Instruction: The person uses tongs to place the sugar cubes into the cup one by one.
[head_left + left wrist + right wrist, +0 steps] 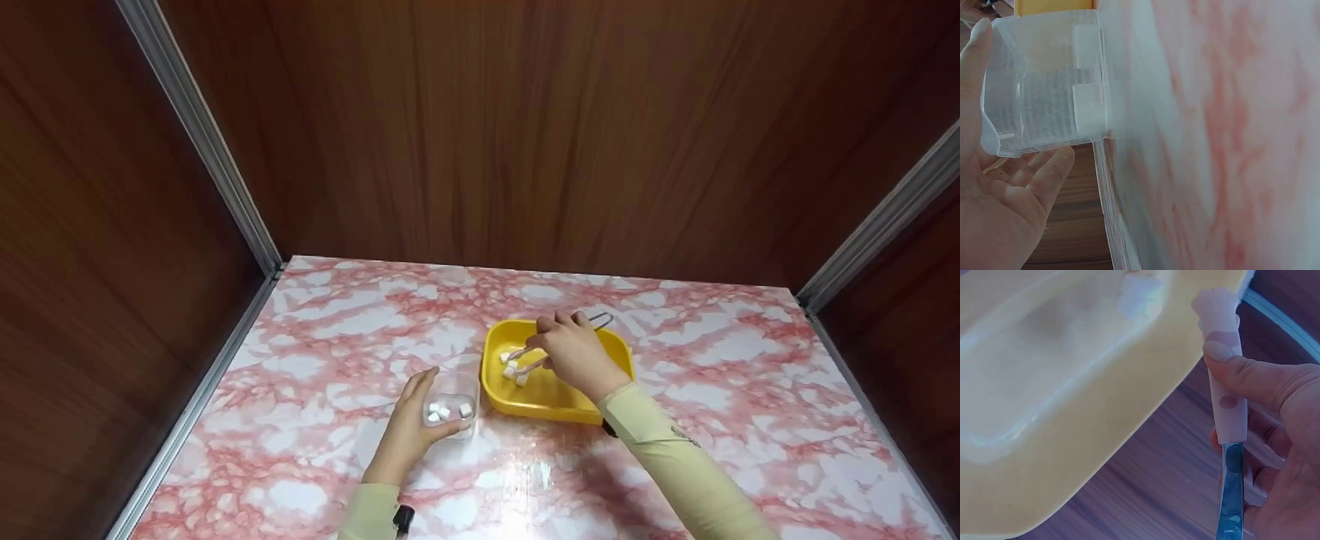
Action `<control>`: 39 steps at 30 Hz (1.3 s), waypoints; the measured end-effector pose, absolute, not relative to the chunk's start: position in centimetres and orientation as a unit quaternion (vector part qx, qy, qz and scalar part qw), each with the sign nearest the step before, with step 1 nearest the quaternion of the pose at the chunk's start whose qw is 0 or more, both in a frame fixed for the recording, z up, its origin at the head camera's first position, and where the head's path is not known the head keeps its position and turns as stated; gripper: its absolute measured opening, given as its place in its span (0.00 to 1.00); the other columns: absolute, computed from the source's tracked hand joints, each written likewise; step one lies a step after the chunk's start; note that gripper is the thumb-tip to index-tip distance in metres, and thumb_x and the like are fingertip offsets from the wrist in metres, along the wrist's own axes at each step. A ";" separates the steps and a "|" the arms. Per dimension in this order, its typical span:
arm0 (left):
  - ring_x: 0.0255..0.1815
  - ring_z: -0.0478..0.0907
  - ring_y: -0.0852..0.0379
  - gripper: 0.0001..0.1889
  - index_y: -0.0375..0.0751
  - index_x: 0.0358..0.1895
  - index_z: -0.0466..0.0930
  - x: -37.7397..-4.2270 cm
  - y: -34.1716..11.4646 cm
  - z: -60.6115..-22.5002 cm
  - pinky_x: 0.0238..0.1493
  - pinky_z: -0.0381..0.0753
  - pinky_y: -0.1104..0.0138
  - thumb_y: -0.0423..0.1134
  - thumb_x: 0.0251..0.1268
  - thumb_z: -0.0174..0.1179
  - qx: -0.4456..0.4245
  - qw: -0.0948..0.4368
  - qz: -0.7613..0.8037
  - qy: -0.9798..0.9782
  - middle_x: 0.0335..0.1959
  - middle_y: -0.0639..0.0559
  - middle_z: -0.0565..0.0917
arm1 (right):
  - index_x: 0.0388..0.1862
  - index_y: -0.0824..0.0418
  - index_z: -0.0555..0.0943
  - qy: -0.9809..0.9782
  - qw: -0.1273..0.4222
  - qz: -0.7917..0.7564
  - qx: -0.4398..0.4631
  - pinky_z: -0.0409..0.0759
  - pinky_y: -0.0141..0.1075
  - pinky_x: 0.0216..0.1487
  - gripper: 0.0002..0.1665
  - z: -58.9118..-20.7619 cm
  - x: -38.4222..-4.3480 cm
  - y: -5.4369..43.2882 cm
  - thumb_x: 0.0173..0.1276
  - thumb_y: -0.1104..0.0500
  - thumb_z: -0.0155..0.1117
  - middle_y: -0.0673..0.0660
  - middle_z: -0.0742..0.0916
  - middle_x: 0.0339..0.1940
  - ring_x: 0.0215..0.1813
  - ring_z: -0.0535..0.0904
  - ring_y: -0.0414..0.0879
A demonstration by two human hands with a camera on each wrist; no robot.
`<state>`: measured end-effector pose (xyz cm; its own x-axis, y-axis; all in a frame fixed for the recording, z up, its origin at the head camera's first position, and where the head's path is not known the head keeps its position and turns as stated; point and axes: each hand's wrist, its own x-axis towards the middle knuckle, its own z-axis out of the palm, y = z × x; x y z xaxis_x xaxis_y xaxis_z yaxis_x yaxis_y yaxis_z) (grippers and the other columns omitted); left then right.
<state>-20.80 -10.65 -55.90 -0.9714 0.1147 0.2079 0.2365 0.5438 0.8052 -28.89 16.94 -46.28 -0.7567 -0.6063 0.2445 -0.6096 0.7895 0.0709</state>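
My left hand [405, 435] holds a small clear plastic container [1044, 101], with the thumb on the near side and the fingers around the far side. Several white cubes [439, 412] lie in the bottom of this container. My right hand [574, 358] grips a pair of tongs [1227, 419] with pale pink tips and a bare metal bend. Their tips point down into a yellow tray [540, 413], close by several more white cubes [511, 370] at its left side. Whether a cube sits between the tips, I cannot tell.
The container stands just left of the tray on a pink-and-white marbled table [337, 360]. Dark wood-look panels [480, 135] rise behind and at both sides, with metal posts [202, 135] at the corners.
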 end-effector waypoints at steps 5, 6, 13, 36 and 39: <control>0.70 0.58 0.44 0.50 0.41 0.72 0.59 -20.8 -10.6 -56.0 0.67 0.61 0.52 0.52 0.44 0.75 -0.099 0.068 -0.467 -0.876 0.70 0.47 0.62 | 0.41 0.48 0.89 -0.944 0.112 -0.007 0.309 0.68 0.47 0.44 0.20 -46.7 -29.2 17.2 0.46 0.61 0.81 0.51 0.80 0.36 0.42 0.70 0.51; 0.70 0.58 0.44 0.51 0.41 0.72 0.59 -20.8 -10.6 -56.0 0.67 0.61 0.52 0.52 0.44 0.75 -0.099 0.068 -0.468 -0.876 0.70 0.47 0.62 | 0.41 0.48 0.89 -0.945 0.111 -0.009 0.308 0.67 0.47 0.44 0.20 -46.8 -29.3 17.2 0.46 0.61 0.81 0.51 0.80 0.36 0.41 0.70 0.51; 0.70 0.58 0.44 0.51 0.43 0.73 0.59 -20.8 -10.7 -55.9 0.67 0.61 0.51 0.54 0.44 0.75 -0.097 0.066 -0.470 -0.875 0.70 0.47 0.61 | 0.39 0.50 0.89 -0.943 0.109 -0.025 0.313 0.66 0.47 0.43 0.19 -47.0 -29.5 17.2 0.45 0.62 0.80 0.52 0.80 0.35 0.40 0.70 0.52; 0.70 0.58 0.44 0.53 0.41 0.73 0.59 -20.7 -10.7 -55.9 0.67 0.60 0.51 0.60 0.42 0.72 -0.097 0.064 -0.475 -0.872 0.70 0.47 0.61 | 0.35 0.54 0.90 -0.937 0.130 -0.031 0.324 0.65 0.49 0.40 0.22 -48.7 -30.7 17.6 0.48 0.41 0.74 0.55 0.79 0.32 0.38 0.70 0.56; 0.70 0.57 0.43 0.53 0.42 0.73 0.59 -20.7 -10.7 -55.9 0.67 0.60 0.50 0.60 0.42 0.72 -0.096 0.063 -0.477 -0.871 0.70 0.47 0.61 | 0.35 0.54 0.90 -0.935 0.134 -0.036 0.326 0.66 0.49 0.40 0.21 -48.7 -30.7 17.5 0.47 0.41 0.74 0.55 0.80 0.32 0.38 0.70 0.56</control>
